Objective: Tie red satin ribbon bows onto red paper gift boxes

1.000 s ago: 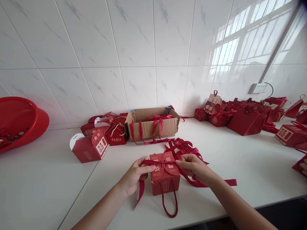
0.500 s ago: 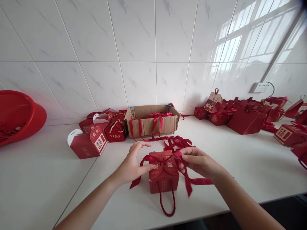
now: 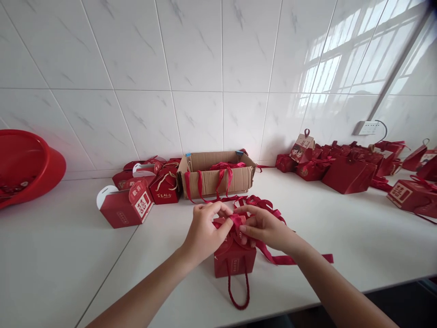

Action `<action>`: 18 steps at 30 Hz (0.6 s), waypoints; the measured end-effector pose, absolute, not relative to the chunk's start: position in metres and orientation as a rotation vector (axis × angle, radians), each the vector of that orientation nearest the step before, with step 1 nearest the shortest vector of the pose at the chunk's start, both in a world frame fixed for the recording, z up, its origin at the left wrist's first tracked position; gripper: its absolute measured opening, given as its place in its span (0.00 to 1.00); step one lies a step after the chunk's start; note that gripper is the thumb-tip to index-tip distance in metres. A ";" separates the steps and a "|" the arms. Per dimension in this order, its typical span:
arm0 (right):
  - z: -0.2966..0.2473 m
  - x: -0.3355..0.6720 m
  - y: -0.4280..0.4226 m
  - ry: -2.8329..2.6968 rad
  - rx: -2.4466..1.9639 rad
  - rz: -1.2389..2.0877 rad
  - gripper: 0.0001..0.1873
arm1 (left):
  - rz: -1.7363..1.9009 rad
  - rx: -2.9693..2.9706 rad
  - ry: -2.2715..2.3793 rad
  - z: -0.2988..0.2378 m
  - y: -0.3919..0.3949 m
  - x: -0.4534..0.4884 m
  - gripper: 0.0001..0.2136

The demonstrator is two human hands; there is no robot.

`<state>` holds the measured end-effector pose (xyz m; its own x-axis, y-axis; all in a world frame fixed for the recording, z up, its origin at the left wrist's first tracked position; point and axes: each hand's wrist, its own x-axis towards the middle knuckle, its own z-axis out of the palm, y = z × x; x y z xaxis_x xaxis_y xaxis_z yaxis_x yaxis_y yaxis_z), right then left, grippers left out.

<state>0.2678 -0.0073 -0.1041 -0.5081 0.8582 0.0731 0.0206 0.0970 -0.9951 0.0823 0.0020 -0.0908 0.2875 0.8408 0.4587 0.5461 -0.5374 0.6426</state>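
Observation:
A red gift box (image 3: 235, 263) with gold lettering stands upright near the table's front edge, its dark red cord handle (image 3: 239, 306) hanging toward me. Over its top, both hands meet at a red satin ribbon (image 3: 236, 221). My left hand (image 3: 207, 230) pinches the ribbon between thumb and fingers. From the other side my right hand (image 3: 264, 228) grips the same ribbon, its thumb close to the left one. Behind my fingers the knot area is partly hidden. One loose ribbon end trails right across the table.
Behind lies a cardboard box (image 3: 235, 182) with ribbons draped over its edge, and a ribbon heap (image 3: 262, 203) before it. Several red boxes (image 3: 119, 210) stand left, beside a red basin (image 3: 54, 166). More red gift boxes (image 3: 348, 173) crowd the right, below a wall socket (image 3: 366, 128).
My left hand has moved right and closed on the ribbon. My right hand has shifted left, bringing the ribbon in, so both hands now meet above the box.

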 end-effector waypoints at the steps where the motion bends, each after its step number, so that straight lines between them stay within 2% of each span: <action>1: -0.105 0.266 -0.008 -1.714 -0.913 1.445 0.18 | 1.132 2.225 1.278 -0.091 0.001 0.081 0.03; 6: -0.104 0.254 -0.013 -1.870 -1.048 0.941 0.11 | 1.030 2.266 1.189 -0.080 -0.005 0.071 0.02; 8: -0.104 0.253 -0.016 -1.868 -1.022 0.823 0.10 | 0.948 2.188 1.164 -0.078 -0.005 0.062 0.07; 11: -0.105 0.255 -0.017 -1.879 -0.962 0.885 0.11 | 0.920 1.976 1.307 -0.089 0.001 0.049 0.08; 15: -0.108 0.256 -0.014 -1.867 -0.990 1.010 0.14 | 0.777 1.750 1.349 -0.116 0.011 0.041 0.18; 18: -0.110 0.252 -0.012 -1.801 -1.003 1.074 0.13 | 0.696 1.604 1.329 -0.124 0.014 0.043 0.21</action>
